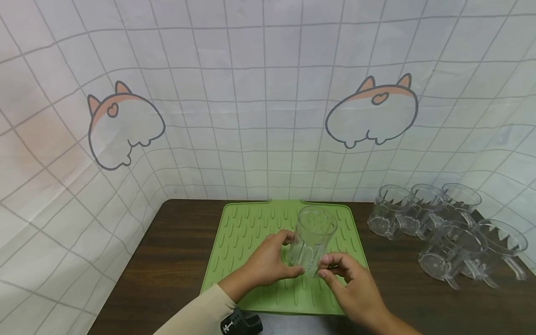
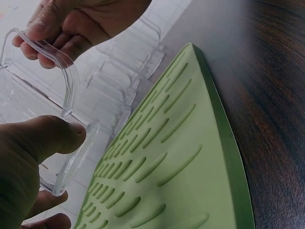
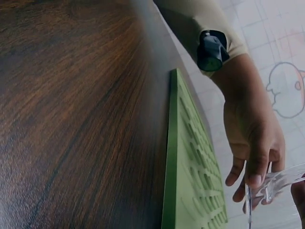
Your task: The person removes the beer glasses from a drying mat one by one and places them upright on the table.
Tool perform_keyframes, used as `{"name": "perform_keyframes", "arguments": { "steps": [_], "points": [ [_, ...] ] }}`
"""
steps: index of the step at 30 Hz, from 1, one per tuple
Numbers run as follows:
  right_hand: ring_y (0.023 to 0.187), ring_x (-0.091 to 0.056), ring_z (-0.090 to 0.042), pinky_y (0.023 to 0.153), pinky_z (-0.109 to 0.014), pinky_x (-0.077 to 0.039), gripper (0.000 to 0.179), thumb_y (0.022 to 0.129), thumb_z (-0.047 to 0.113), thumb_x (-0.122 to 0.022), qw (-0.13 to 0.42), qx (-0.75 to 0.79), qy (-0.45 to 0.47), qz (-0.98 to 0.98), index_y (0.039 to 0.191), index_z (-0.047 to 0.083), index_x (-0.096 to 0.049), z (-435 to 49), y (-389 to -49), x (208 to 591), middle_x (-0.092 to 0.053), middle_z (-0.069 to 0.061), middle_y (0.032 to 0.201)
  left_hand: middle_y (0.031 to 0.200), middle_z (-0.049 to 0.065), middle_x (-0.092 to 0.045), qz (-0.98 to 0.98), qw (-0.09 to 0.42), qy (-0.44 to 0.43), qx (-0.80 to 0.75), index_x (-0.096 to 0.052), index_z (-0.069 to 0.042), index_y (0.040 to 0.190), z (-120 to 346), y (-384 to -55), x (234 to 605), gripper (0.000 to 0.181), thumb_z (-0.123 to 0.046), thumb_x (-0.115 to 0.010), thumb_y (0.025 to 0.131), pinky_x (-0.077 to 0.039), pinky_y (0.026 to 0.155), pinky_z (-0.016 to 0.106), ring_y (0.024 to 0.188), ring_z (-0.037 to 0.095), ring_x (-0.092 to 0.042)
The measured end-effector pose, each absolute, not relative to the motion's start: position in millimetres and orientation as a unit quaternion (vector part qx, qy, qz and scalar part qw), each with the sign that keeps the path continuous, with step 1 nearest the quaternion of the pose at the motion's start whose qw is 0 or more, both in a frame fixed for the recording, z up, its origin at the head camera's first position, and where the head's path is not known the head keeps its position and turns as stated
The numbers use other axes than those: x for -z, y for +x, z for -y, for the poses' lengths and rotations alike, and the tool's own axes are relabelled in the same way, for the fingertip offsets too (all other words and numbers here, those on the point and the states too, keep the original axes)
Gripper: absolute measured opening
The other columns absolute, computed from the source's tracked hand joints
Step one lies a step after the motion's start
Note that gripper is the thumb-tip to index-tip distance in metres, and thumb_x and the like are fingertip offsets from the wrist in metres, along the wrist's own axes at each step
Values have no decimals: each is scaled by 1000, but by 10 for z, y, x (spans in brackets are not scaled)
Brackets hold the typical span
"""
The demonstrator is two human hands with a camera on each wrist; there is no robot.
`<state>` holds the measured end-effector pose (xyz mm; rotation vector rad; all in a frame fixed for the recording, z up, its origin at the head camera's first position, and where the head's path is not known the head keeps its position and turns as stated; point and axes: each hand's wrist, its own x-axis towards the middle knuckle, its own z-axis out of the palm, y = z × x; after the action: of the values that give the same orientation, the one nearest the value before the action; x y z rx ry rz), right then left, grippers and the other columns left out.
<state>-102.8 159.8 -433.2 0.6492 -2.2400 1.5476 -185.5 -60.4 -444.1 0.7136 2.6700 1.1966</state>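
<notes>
A clear plastic mug (image 1: 311,235) is held upright between both hands, above the green mat (image 1: 234,251). My left hand (image 1: 270,260) grips the mug low on its side, thumb in front and fingers around the back. In the left wrist view the mug's handle (image 2: 69,81) curves toward my right hand (image 1: 349,284), which pinches it between thumb and fingers. The right wrist view shows my left hand (image 3: 257,138) at the mug's base, while only a bit of my right hand (image 3: 299,195) enters at the edge.
Several more clear mugs (image 1: 452,246) stand close together on the dark wood table (image 1: 146,270) to the right of the mat. Behind the table hangs a white gridded curtain (image 1: 251,102) with cartoon animal prints. A dark wrist camera (image 1: 240,322) sits on the left sleeve.
</notes>
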Motion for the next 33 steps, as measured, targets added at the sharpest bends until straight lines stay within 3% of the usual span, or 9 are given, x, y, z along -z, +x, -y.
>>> {"name": "perform_keyframes", "arguments": {
  "steps": [14,19,33],
  "points": [
    [89,-68,-9,71,-29,-59,31,84,-10,-77,199,-471,246,823,105,10,-65,-1634,-1003,4323,-67,5,99,137,1,-60,-895,56,239,-373,-52,-12,146,573,-1817,4478,80,-40,-89,81,-49,100,43,126,24,-54],
    [89,-69,-7,67,-29,-59,32,83,-8,-79,210,-452,244,832,104,12,-65,-1723,-991,4313,-69,2,96,136,0,-61,-897,45,248,-364,-50,-12,148,614,-1804,4488,79,-37,-88,83,-47,102,44,127,24,-53],
    [88,-68,-4,67,-20,-56,41,78,-14,-79,228,-413,239,848,105,14,-65,-2100,-988,4329,-68,6,98,145,6,-55,-912,45,262,-312,-51,-10,148,895,-1754,4490,75,-36,-84,87,-43,107,48,136,28,-46]
  ]
}}
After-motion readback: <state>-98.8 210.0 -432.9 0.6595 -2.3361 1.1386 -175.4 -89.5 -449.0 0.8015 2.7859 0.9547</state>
